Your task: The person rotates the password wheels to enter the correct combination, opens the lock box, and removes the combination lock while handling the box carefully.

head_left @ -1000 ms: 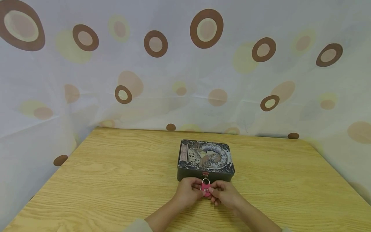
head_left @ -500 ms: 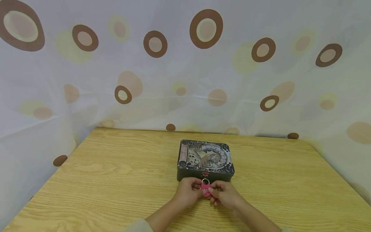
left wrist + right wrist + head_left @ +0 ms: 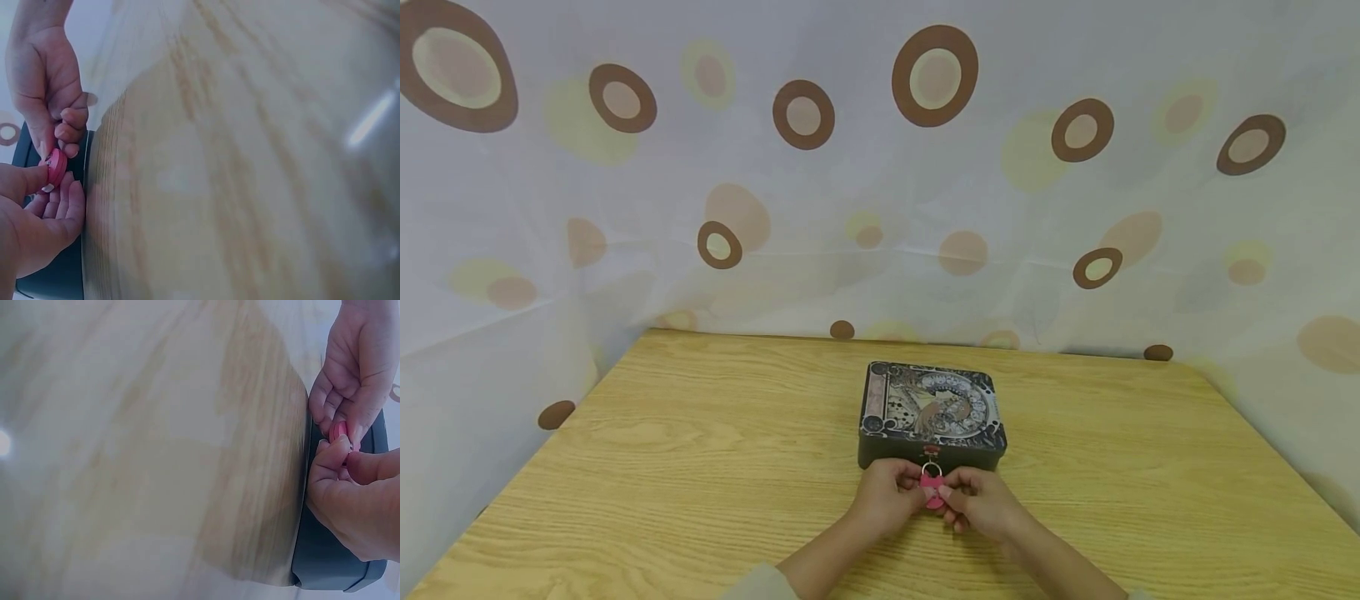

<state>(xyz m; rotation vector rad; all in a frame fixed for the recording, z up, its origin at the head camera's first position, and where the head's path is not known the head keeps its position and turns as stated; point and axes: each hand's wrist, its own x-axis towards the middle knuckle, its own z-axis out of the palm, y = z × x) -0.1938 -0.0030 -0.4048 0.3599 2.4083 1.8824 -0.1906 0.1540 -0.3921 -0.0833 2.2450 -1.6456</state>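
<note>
A pink combination padlock hangs by its metal shackle at the red clasp on the front of a dark, picture-printed tin box. The lid of the box is down. From the left, my left hand pinches the padlock body between thumb and fingers. My right hand pinches its other side, the thumb lying over the number dials. In the left wrist view the padlock shows edge-on between both hands. The thumbs hide most of the dials.
The box stands on a wood-grain table, towards its middle. Behind and to the left hangs a pale curtain with brown and yellow circles, touching the table's back edge.
The thumbs have shifted slightly over the padlock's dials, covering more of them now. The box and both arms hold their places.
</note>
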